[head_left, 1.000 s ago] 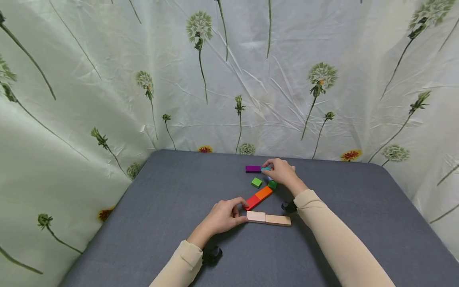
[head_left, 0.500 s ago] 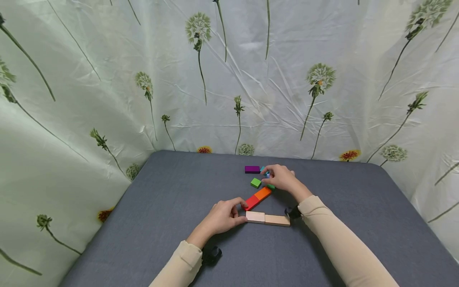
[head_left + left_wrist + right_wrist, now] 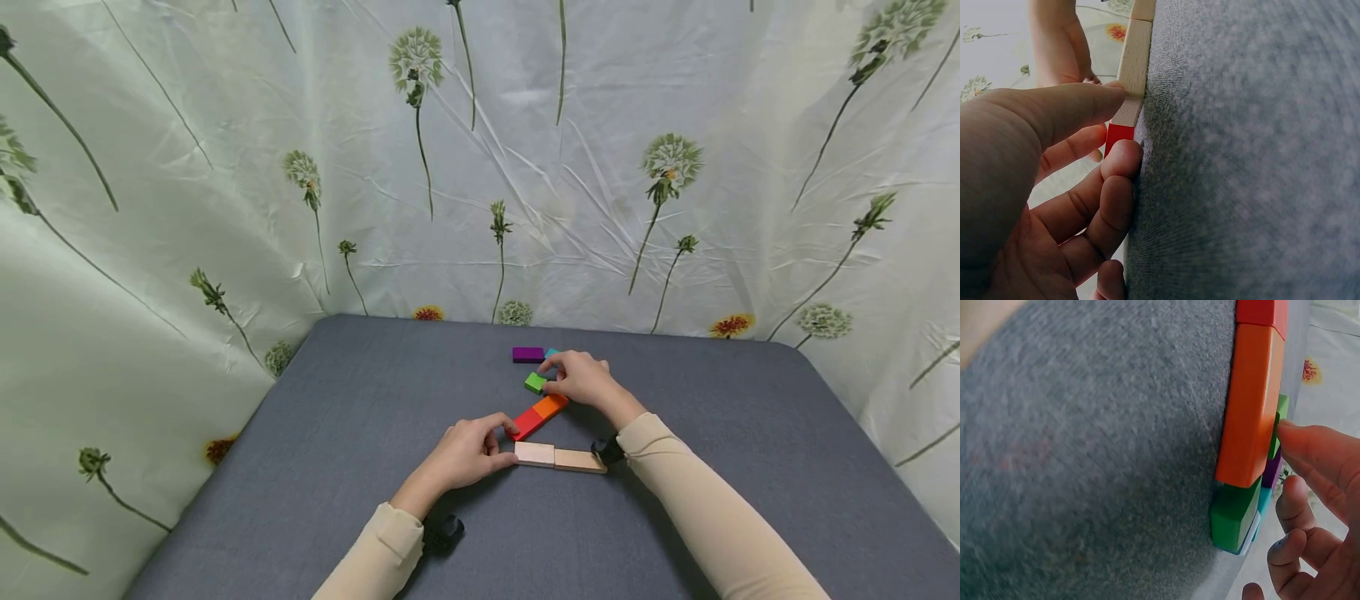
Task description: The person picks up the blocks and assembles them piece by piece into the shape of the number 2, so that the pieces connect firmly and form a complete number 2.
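A red block [image 3: 527,424] and an orange block [image 3: 551,406] lie end to end on a slant, below a light green block [image 3: 534,382]. My left hand [image 3: 467,452] rests beside the red end, index finger touching it. Its thumb rests on a pale wooden block [image 3: 1133,75], while the other fingers bend loosely. My right hand [image 3: 588,382] is at the light green block, thumb and index tips at its right side; whether they grip it is unclear. A dark green block [image 3: 1232,515] adjoins the orange one in the right wrist view.
A longer wooden block [image 3: 581,462] continues the pale one to the right. At the back lie a purple block [image 3: 528,355] and a turquoise block [image 3: 552,353], partly behind the right hand. The grey table [image 3: 360,400] ends at a flowered curtain [image 3: 480,150].
My right hand has come down and left from the turquoise block, past the dark green one, to the light green block. The left hand stays put.
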The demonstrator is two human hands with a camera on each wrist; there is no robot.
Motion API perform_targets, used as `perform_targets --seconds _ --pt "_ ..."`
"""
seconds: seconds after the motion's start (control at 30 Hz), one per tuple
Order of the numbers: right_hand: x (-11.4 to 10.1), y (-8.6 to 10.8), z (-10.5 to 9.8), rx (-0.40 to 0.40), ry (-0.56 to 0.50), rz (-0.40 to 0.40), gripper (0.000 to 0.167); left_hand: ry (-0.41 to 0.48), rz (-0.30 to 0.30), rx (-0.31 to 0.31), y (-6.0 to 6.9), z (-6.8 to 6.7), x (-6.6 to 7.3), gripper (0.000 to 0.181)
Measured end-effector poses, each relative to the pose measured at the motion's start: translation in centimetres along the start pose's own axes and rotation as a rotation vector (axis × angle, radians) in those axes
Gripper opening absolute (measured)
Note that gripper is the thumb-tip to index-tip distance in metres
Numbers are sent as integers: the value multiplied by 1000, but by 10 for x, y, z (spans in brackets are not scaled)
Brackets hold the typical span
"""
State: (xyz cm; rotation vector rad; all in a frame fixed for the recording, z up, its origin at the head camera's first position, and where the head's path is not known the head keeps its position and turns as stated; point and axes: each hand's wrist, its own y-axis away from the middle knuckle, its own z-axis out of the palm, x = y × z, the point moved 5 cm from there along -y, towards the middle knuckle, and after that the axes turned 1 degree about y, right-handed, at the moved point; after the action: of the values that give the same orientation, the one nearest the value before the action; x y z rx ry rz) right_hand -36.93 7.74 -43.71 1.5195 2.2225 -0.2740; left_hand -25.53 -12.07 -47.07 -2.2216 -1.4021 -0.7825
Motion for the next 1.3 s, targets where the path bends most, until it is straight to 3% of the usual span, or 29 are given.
perform_targets --seconds 0.67,1.3 --pt "-23 -13 12 1 64 14 24 6 3 8 0 0 0 31" --pt "-44 -36 18 53 101 58 24 -2 24 15 1 -1 2 30"
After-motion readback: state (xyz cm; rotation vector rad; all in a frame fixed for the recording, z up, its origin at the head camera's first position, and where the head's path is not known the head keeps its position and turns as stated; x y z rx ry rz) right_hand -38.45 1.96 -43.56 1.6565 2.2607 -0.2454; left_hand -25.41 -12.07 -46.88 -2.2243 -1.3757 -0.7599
